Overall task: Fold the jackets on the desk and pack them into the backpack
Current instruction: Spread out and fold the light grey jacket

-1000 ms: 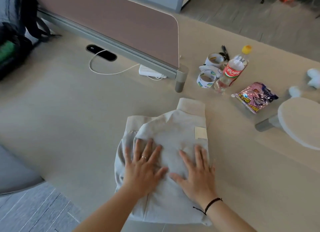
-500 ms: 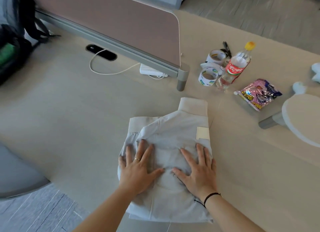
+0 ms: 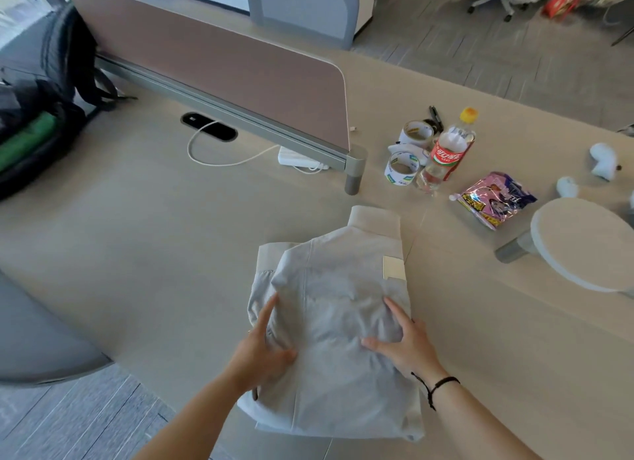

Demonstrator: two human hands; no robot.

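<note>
The left hand (image 3: 262, 351) lies at the left edge of the folded jacket (image 3: 338, 326), fingers straight and slid along the fabric's side, thumb resting on top; its grip is wide, nothing pinched that can be seen. The right hand (image 3: 406, 344) lies flat on the jacket's right half, fingers spread and straight, thumb pointing inward, its grip likewise wide and pressing down on the cloth. A black cord bracelet (image 3: 437, 386) circles the right wrist.

The jacket is pale grey, folded into a rough rectangle on the bench (image 3: 137, 236), its collar end pointing away from the person and its near edge at the bench's front rim. A small cream patch (image 3: 394, 267) sits near its right edge.

Beyond the jacket, to the right, stand rolls of tape (image 3: 403, 166) just beside a clear bottle (image 3: 446, 154) with a red label and yellow cap. A shiny pink snack bag (image 3: 492, 199) lies further right, near a round white stand (image 3: 583, 243).

A brown divider panel (image 3: 223, 68) runs across the bench, with a white cable (image 3: 212, 158) looping out of a black slot (image 3: 209, 126) in front of it. The dark backpack (image 3: 41, 110) sits at the far left, well apart from the jacket, something green showing inside it.
</note>
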